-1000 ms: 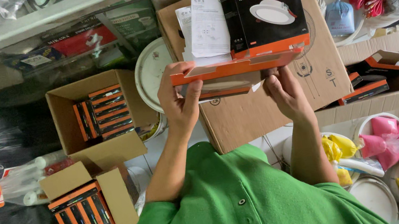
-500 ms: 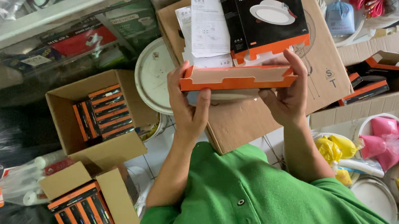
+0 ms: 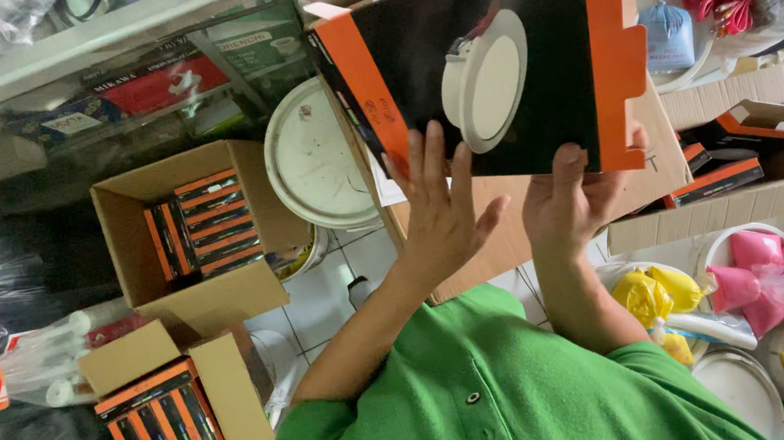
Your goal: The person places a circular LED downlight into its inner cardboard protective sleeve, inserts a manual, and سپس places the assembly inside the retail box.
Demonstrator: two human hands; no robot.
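Overhead, at twelve o'clock, a grey metal shelf [image 3: 134, 27] runs across the top, its lower tier crammed with flat packets. Below it, the green shirt [image 3: 498, 408] of the person fills the six o'clock area, soft knit cloth with a small button. A big brown cardboard sheet [image 3: 505, 235] sits behind the hands. Held up at one o'clock is the flat box [image 3: 482, 57], smooth printed card, black on its face with orange edges and a picture of a round white lamp. The left hand [image 3: 437, 214] presses flat against its lower edge, fingers spread and straight. The right hand [image 3: 571, 201] clasps the bottom corner of the box, thumb over the front.

At nine o'clock an open carton [image 3: 187, 237] holds a stack of slim orange-and-black boxes; a second carton [image 3: 171, 420] at seven o'clock holds more, standing on end. A round white lid [image 3: 313, 160], scuffed, leans at eleven o'clock. Pale floor tiles [image 3: 322, 305] show between them. At four o'clock, pink and yellow knotted bags [image 3: 762, 272] sit in white tubs.
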